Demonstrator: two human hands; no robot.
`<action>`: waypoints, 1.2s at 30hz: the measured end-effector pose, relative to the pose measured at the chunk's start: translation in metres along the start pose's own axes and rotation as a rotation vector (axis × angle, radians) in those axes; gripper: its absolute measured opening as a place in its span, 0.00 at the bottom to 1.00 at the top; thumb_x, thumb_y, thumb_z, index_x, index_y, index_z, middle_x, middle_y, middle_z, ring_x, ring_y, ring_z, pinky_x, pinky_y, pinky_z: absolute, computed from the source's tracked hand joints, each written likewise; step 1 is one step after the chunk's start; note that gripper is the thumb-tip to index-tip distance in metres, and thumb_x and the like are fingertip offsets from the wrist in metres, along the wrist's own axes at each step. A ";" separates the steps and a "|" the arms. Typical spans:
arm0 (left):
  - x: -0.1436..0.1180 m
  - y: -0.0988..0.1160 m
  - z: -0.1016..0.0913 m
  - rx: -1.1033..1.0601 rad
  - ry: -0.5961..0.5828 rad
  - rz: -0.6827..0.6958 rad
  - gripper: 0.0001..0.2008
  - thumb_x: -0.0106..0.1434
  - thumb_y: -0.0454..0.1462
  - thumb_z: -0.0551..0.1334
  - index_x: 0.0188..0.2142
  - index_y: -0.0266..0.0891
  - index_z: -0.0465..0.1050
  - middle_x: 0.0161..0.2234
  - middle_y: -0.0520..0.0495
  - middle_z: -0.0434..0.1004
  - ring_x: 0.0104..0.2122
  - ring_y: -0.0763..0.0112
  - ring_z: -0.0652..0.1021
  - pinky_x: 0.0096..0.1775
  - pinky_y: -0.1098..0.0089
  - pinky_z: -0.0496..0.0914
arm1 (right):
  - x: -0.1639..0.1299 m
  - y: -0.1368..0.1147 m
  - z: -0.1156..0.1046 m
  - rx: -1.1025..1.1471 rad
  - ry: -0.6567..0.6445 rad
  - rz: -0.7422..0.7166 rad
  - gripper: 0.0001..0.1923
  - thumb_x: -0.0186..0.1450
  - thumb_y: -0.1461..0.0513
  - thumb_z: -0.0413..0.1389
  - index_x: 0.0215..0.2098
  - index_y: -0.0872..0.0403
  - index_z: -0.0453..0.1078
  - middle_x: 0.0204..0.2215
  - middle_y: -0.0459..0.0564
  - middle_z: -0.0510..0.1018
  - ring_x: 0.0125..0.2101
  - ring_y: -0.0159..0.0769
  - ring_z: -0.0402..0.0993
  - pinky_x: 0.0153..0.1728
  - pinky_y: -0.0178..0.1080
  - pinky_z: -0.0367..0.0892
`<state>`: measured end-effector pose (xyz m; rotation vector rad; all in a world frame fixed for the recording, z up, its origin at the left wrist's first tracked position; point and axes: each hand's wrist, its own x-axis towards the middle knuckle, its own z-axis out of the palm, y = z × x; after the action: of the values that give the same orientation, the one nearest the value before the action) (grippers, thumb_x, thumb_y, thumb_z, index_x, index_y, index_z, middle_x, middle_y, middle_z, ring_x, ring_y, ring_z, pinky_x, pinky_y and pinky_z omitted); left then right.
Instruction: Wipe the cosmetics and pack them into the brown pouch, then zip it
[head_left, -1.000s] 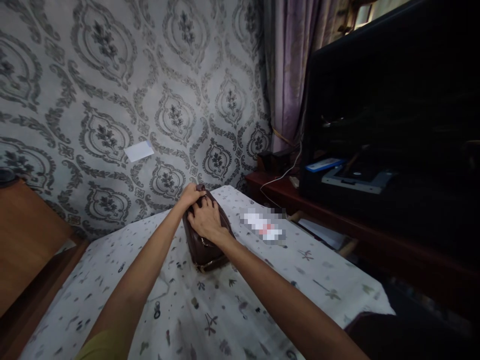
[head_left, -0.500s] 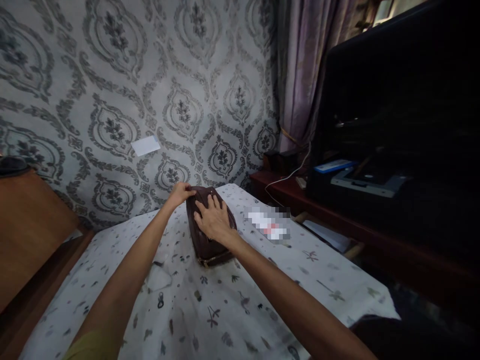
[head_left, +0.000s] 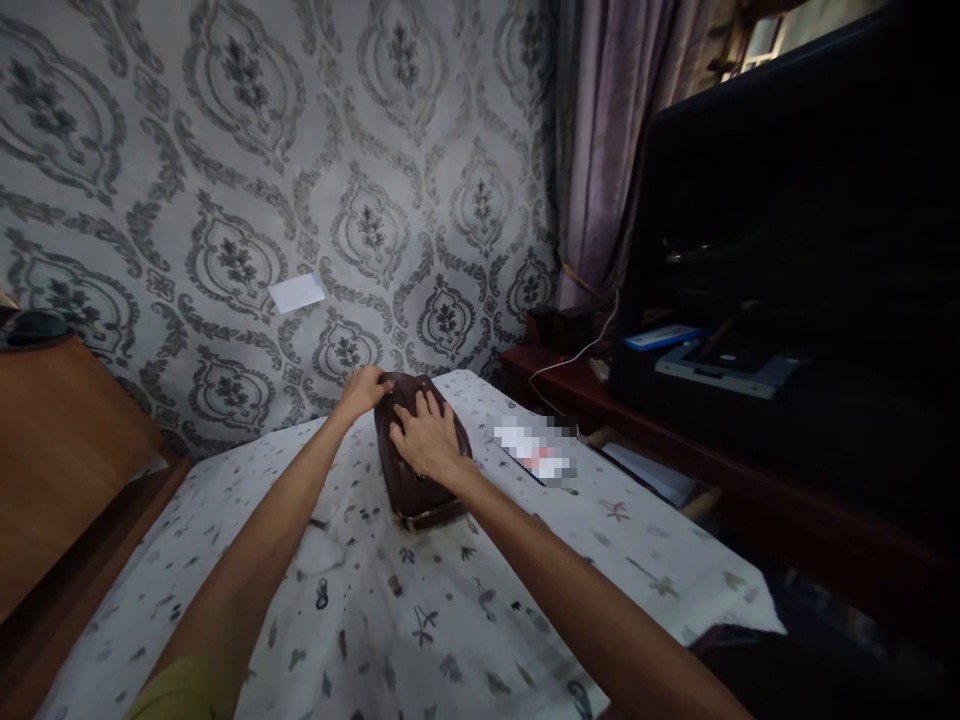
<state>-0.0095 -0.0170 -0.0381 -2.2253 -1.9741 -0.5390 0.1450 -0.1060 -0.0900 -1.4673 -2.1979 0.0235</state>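
A dark brown bag (head_left: 401,480) with zips along its edges lies on a white patterned cloth (head_left: 375,620). My left hand (head_left: 365,390) pinches the bag's far left corner between thumb and fingers. Spread flat over the bag's upper face, my right hand (head_left: 429,432) presses on it with its fingers apart. The bag's right side is partly covered by that hand and wrist. What exactly lies between the left fingertips is too small to make out, perhaps the bag's edge or a zip pull.
Right of the bag lies a flat, blurred-out rectangular object (head_left: 534,450). A dark red desk (head_left: 517,360) with a white cable (head_left: 574,357) and an open drawer (head_left: 652,470) borders the cloth. A wooden panel (head_left: 67,450) stands at left; patterned wallpaper (head_left: 300,150) is behind.
The camera view has shifted slightly. Both hands stay at the same places on the bag, and the bag has not visibly moved on the cloth.
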 end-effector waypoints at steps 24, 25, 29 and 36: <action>0.012 0.036 0.020 -0.200 -0.009 0.177 0.12 0.59 0.40 0.65 0.41 0.40 0.81 0.36 0.48 0.82 0.37 0.66 0.77 0.38 0.71 0.67 | -0.013 0.000 -0.010 0.018 -0.008 0.023 0.32 0.73 0.51 0.44 0.67 0.63 0.58 0.67 0.70 0.59 0.68 0.56 0.52 0.64 0.59 0.47; 0.013 0.040 0.022 -0.203 -0.009 0.172 0.11 0.59 0.41 0.65 0.39 0.40 0.82 0.34 0.48 0.82 0.35 0.66 0.77 0.37 0.71 0.66 | -0.013 0.000 -0.009 0.017 -0.002 0.021 0.31 0.73 0.51 0.44 0.67 0.63 0.59 0.67 0.70 0.59 0.68 0.56 0.52 0.64 0.59 0.47; 0.017 0.046 0.025 -0.209 0.014 0.111 0.10 0.60 0.41 0.64 0.34 0.38 0.81 0.27 0.48 0.79 0.31 0.67 0.75 0.32 0.71 0.63 | -0.013 0.000 -0.009 0.013 -0.005 0.026 0.32 0.73 0.51 0.43 0.66 0.63 0.59 0.66 0.72 0.60 0.67 0.56 0.54 0.64 0.59 0.48; 0.018 0.048 0.030 -0.246 0.081 0.054 0.08 0.62 0.38 0.61 0.33 0.38 0.79 0.30 0.48 0.79 0.32 0.67 0.74 0.34 0.71 0.63 | -0.013 -0.001 -0.009 0.018 0.017 0.023 0.30 0.73 0.50 0.43 0.64 0.62 0.62 0.64 0.71 0.63 0.65 0.57 0.57 0.63 0.58 0.50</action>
<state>0.0443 0.0031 -0.0532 -2.3445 -1.8918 -0.8933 0.1521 -0.1200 -0.0867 -1.4783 -2.1619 0.0384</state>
